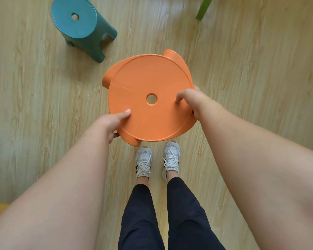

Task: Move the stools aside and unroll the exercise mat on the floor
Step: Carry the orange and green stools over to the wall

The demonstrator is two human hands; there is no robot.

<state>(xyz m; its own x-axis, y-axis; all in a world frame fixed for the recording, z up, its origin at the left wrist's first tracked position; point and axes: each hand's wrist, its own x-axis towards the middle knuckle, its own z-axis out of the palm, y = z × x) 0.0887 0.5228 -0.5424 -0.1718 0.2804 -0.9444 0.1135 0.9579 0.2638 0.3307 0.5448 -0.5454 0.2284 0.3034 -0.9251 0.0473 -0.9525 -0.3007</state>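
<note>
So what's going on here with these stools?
A person stands on a wooden floor, gripping the seat rim of an orange stool with the left hand and the right hand, just in front of their shoes. A teal stool stands untouched further off to the left. So they're at the stool-moving stage; no exercise mat is recognisable in view.

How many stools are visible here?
2: orange stool, centre, held by left hand and right hand; teal stool, upper left. A green leg, top right, may be another.
</note>
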